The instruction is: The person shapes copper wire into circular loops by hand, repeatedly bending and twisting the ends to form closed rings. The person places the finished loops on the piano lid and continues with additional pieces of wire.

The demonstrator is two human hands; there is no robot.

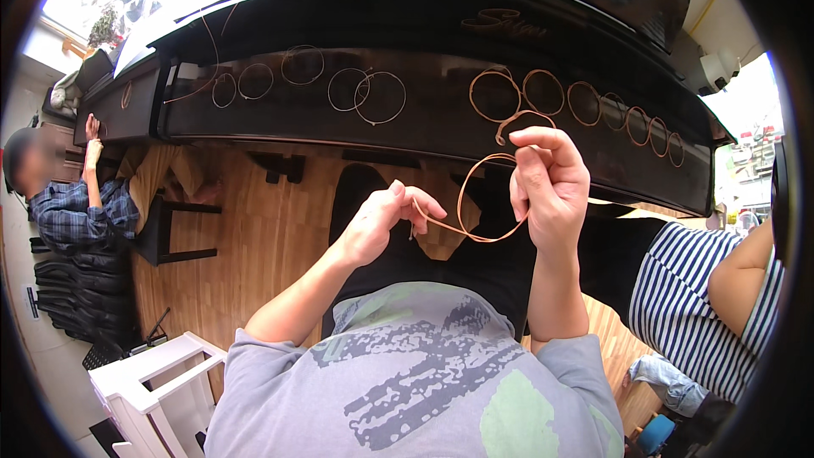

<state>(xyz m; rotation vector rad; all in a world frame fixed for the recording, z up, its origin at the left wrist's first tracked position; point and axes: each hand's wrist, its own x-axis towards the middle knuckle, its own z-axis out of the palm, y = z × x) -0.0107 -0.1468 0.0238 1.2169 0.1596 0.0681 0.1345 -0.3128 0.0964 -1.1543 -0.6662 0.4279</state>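
Note:
A copper-coloured wire (477,239), part looped, hangs between my hands above my lap. My left hand (381,225) holds one stretch of it, with a short end dangling below the fingers. My right hand (547,187) is closed on the looped part, thumb against forefinger. A smaller curl (509,123) rises just behind my right fingers; whether it belongs to the same wire I cannot tell. Beyond them, several copper-coloured coils (585,124) and several silvery coils (380,123) lie along the glossy black piano (424,127).
At left a person in a plaid shirt (80,212) reaches to the piano beside a black bench (182,250). A striped-shirted person (678,297) is close at my right. A white wooden item (157,377) stands at lower left, near black padded things (80,297) on the wooden floor (246,280).

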